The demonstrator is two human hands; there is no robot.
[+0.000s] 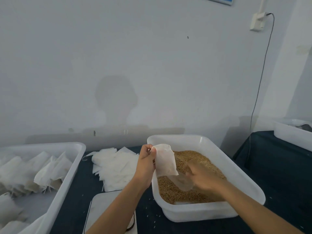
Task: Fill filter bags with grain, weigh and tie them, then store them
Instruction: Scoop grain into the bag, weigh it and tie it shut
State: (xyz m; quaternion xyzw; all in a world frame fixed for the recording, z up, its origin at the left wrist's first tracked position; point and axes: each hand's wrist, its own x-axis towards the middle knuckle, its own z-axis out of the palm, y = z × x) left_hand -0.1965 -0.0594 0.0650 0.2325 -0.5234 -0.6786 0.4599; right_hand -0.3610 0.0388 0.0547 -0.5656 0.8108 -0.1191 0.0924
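Observation:
My left hand (146, 162) pinches the top edge of a white filter bag (166, 162), which hangs over the left side of a white tub (236, 169) filled with brown grain (170, 188). My right hand (202, 177) is down in the grain and grips a clear plastic scoop (184, 180) just below the bag. A pile of empty filter bags (116, 164) lies on the dark table to the left of the tub. A white scale (103, 210) sits near the front edge, under my left forearm.
A large white bin (70, 168) at the left holds several filled, tied bags (43, 171). Another white tub (290, 134) stands at the far right. A cable (258, 92) hangs down the wall from a socket. Loose grains dot the dark tabletop.

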